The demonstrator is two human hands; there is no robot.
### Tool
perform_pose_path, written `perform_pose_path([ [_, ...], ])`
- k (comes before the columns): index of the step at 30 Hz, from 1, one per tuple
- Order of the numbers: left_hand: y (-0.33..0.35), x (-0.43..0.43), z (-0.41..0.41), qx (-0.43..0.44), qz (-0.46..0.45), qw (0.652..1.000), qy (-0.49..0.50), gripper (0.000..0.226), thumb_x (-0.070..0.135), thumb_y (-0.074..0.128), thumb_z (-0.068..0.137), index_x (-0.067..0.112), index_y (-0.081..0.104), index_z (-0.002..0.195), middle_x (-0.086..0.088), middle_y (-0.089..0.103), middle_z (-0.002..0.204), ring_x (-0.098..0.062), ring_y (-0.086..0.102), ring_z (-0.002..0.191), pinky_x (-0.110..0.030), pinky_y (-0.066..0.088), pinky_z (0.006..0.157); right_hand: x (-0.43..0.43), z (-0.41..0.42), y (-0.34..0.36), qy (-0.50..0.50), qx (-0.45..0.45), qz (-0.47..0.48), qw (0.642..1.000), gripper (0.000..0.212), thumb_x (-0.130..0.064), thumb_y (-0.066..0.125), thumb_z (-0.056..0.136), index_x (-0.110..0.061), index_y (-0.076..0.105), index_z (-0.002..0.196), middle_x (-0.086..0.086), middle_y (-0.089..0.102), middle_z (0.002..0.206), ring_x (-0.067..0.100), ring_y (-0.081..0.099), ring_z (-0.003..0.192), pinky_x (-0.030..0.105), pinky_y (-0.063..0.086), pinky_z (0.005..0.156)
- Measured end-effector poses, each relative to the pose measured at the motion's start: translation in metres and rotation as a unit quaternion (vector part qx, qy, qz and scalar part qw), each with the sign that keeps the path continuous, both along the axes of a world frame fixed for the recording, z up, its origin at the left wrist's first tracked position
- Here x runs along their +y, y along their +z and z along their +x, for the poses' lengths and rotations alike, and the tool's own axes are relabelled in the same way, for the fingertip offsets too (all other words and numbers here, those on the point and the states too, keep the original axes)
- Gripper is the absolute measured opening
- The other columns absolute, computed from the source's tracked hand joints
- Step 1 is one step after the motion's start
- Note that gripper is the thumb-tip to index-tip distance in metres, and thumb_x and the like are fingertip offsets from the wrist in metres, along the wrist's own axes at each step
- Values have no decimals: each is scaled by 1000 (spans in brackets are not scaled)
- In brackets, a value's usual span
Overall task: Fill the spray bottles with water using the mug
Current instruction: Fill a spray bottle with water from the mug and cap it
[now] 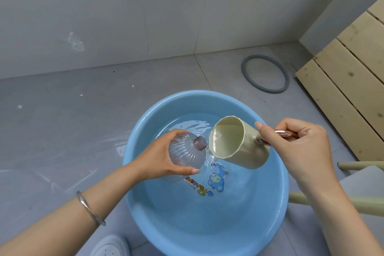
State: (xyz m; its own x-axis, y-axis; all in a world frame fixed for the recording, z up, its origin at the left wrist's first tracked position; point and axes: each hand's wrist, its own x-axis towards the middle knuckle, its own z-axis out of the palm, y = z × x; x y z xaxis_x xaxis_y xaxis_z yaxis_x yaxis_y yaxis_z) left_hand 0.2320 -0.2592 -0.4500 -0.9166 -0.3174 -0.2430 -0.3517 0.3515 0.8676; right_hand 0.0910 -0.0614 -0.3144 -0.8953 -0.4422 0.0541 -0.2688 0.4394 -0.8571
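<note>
Right now the left hand [164, 158] grasps the clear spray bottle [185, 151] round its body, tilted and capless, over the far side of the blue basin [187, 230]. The right hand [301, 147] grips the handle of the beige mug [236, 141], tipped with its lip just beside the neck. Water seems to run past the opening, so bring the lip squarely over the neck, hold the bottle more upright and pour slower

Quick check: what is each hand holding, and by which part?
Left hand grips the clear bottle round its ribbed body; right hand holds the beige mug by its handle.
</note>
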Motion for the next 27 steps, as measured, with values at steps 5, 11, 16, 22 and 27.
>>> perform_pose_path([
  [5, 1, 2, -1, -7, -2, 1000, 9, 90, 49, 91, 53, 38, 44, 129, 26, 52, 126, 8, 49, 117, -10, 35, 99, -1, 2, 2, 6, 11, 12, 1000, 41, -23, 78, 74, 5, 55, 55, 32, 57, 64, 11, 34, 49, 16, 25, 44],
  [11, -1, 2, 0, -12, 2, 1000, 8, 86, 50, 92, 54, 39, 46, 126, 29, 55, 120, 11, 52, 112, -10, 37, 94, -4, 2, 4, 12, 25, 19, 999, 41, -23, 78, 75, 7, 55, 58, 32, 55, 62, 10, 30, 48, 17, 24, 45],
  [16, 0, 4, 1, -21, 0, 1000, 10, 85, 51, 91, 54, 45, 43, 123, 33, 52, 120, 14, 49, 113, -6, 36, 92, -3, 3, 6, 17, 38, 30, 999, 42, -25, 77, 75, 9, 56, 61, 32, 54, 62, 12, 31, 49, 21, 24, 46],
  [22, 1, 5, -1, -24, 17, 1000, 5, 89, 62, 87, 48, 42, 46, 124, 28, 58, 118, 7, 55, 111, -19, 43, 97, -4, 3, 6, 21, 55, 28, 998, 42, -25, 77, 75, 8, 55, 60, 31, 56, 64, 19, 35, 52, 24, 25, 48],
  [27, 0, 6, 0, -22, 20, 1000, 6, 88, 61, 88, 49, 42, 46, 124, 27, 58, 119, 7, 55, 111, -19, 43, 97, -6, 4, 7, 23, 68, 25, 997, 42, -23, 78, 75, 5, 52, 56, 24, 49, 56, 10, 29, 48, 20, 22, 45],
])
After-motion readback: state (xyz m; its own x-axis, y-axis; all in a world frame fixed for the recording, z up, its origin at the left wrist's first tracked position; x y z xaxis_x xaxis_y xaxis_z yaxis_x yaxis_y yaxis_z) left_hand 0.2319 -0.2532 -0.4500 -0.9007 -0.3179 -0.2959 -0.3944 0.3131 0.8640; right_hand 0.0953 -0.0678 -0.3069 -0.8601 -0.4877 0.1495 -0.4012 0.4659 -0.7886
